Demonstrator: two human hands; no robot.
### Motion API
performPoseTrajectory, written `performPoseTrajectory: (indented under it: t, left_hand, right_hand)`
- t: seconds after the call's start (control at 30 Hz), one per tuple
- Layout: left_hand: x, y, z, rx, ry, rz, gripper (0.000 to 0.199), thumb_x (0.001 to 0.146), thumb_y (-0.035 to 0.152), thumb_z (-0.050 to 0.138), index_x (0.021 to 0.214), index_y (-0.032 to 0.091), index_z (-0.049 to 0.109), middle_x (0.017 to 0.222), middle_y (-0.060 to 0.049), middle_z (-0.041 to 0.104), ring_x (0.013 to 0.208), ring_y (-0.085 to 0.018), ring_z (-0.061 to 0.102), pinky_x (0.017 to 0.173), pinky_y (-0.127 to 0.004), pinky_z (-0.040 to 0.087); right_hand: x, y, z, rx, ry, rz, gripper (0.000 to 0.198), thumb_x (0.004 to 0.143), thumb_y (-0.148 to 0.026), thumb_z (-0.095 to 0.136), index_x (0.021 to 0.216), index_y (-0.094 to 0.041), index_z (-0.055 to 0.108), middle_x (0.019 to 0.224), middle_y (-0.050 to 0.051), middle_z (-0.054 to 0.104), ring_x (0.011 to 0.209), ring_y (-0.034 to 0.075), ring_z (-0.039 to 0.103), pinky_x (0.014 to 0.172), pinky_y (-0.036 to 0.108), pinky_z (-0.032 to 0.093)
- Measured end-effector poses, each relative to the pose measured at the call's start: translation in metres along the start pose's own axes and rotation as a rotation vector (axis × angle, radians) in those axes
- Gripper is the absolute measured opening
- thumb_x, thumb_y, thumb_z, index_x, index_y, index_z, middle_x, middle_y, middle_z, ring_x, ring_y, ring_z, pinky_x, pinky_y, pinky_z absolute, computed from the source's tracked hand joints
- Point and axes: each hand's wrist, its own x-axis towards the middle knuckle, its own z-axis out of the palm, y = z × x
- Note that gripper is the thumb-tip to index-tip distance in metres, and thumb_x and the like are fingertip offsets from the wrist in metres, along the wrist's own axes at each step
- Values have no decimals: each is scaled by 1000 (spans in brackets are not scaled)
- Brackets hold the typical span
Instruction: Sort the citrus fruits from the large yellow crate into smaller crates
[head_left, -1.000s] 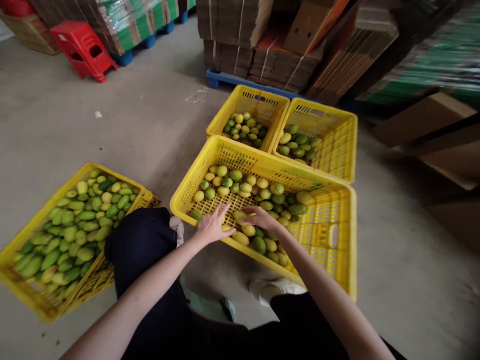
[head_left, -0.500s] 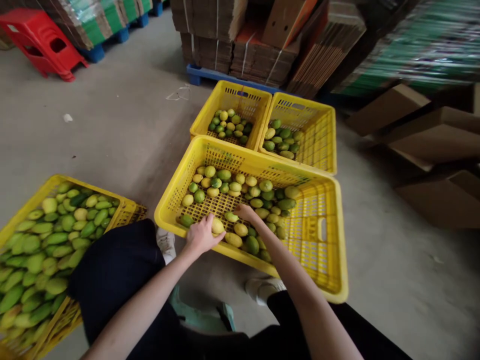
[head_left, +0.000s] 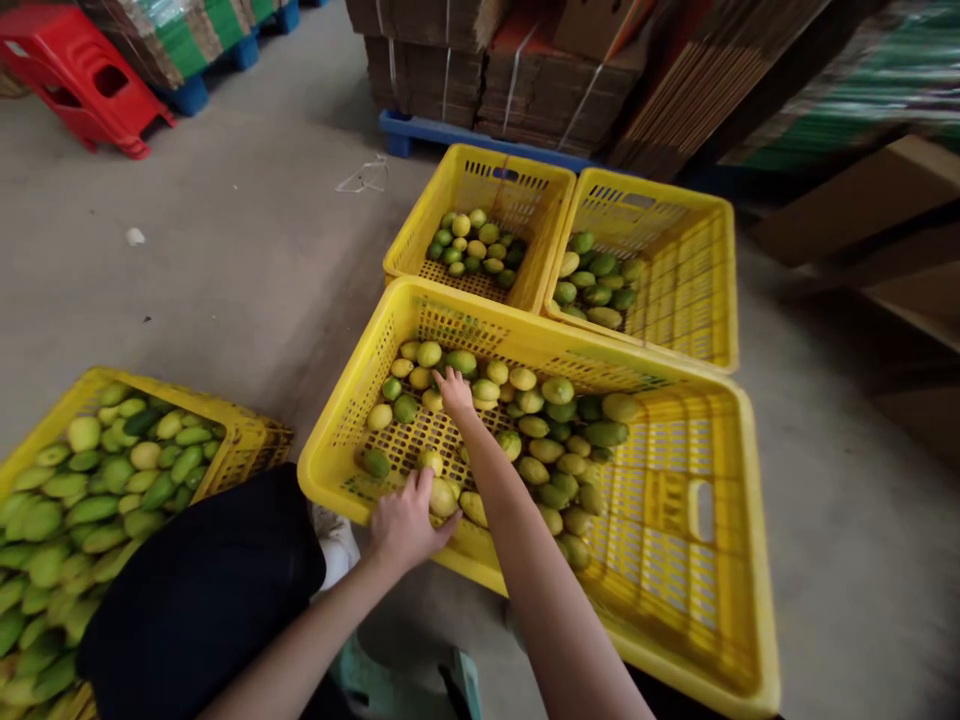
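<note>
In the head view, I see the person leaning over a big yellow crate [head_left: 675,620], with green and yellow fruit [head_left: 559,450] spread across its floor, mostly along the middle and the far side. The left hand [head_left: 411,520] is at the near rim, its fingers and thumb curled round a yellow fruit [head_left: 442,497] and pinching it between them. Just past those fingertips sits another yellow one [head_left: 430,461], and a lone green fruit [head_left: 376,462] lies nearby. The right hand [head_left: 456,395] reaches across to the loose cluster at the far left, one finger stretched out over the fruit; from here I cannot tell whether the fingers grip anything. Behind stand two more yellow crates, the left one [head_left: 420,215] and the right one [head_left: 694,260], each with some fruit at the bottom. By the person's dark-clothed left knee [head_left: 202,600] there is a yellow crate heaped with fruit [head_left: 259,435]. Further off I spot a red stool [head_left: 86,75] and strapped cardboard stacks [head_left: 427,90] on a blue pallet [head_left: 480,142]
</note>
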Motion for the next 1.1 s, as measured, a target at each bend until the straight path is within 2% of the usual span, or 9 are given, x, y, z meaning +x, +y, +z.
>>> performPoseTrajectory:
  t: [0.2, 0.33, 0.47, 0.57, 0.67, 0.73, 0.83, 0.93, 1.1]
  left_hand:
    - [1, -1, -2, 5, 29, 20, 61, 90, 62, 51, 135, 21, 51, 115, -14, 69, 94, -31, 72, 74, -35, 50]
    - [-1, -1, -4, -19, 92, 39, 61, 90, 58, 55, 138, 20, 50, 117, -15, 69, 96, -31, 72, 77, -35, 50]
    - [-2, -7, -2, -51, 187, 89, 61, 90, 57, 57, 139, 22, 51, 124, -14, 67, 100, -30, 71, 81, -36, 51]
    - [-3, -16, 0, -84, 242, 94, 60, 89, 54, 61, 140, 24, 51, 129, -13, 66, 102, -29, 70, 84, -36, 51]
    - [-2, -21, -4, -212, 300, 156, 54, 83, 41, 71, 132, 24, 57, 132, -10, 65, 114, -27, 65, 91, -34, 51]
    - [-2, -16, -14, -393, 318, 240, 51, 77, 30, 77, 124, 23, 59, 129, -8, 66, 114, -24, 64, 92, -33, 52]
    - [-9, 6, -41, -756, 259, 327, 55, 69, 27, 79, 120, 20, 57, 114, -6, 66, 88, -18, 66, 71, -29, 55]
    - [-26, 38, -79, -1042, 180, 515, 62, 66, 29, 79, 121, 20, 52, 104, -3, 62, 71, -12, 60, 57, -22, 49]
    - [-49, 65, -128, -1035, -73, 717, 44, 86, 33, 55, 129, 23, 47, 87, 1, 59, 58, -9, 51, 52, -20, 41]
  right_hand:
    - [-30, -6, -8, 98, 118, 40, 56, 85, -17, 66, 140, -12, 53, 132, 22, 63, 128, 34, 53, 109, 45, 42]
    - [-79, -11, -42, 205, 248, 99, 54, 89, -42, 63, 136, -16, 53, 117, 13, 71, 107, 27, 67, 95, 39, 54]
    - [-149, -10, -98, 571, 352, 59, 60, 76, -58, 71, 119, -20, 56, 97, 6, 74, 85, 22, 71, 78, 34, 59]
    - [-216, -8, -136, 994, 320, -114, 62, 57, -51, 86, 105, -24, 55, 93, 1, 73, 82, 21, 71, 80, 36, 59]
    - [-285, -8, -153, 1106, 279, -178, 64, 52, -41, 89, 102, -26, 52, 96, 0, 72, 84, 21, 70, 83, 38, 58]
    - [-323, -9, -154, 1143, 279, -193, 69, 52, -40, 88, 107, -27, 49, 103, 2, 71, 88, 23, 70, 83, 40, 59]
    - [-357, -14, -147, 1161, 312, -207, 81, 52, -36, 88, 122, -29, 48, 116, 5, 68, 98, 26, 71, 86, 42, 58]
    - [-361, -24, -147, 1108, 396, -207, 83, 52, -33, 88, 126, -27, 51, 119, 6, 67, 105, 28, 68, 93, 43, 56]
    - [-341, -38, -166, 1003, 545, -269, 66, 55, -33, 86, 114, -24, 58, 115, 4, 67, 107, 26, 64, 101, 42, 50]
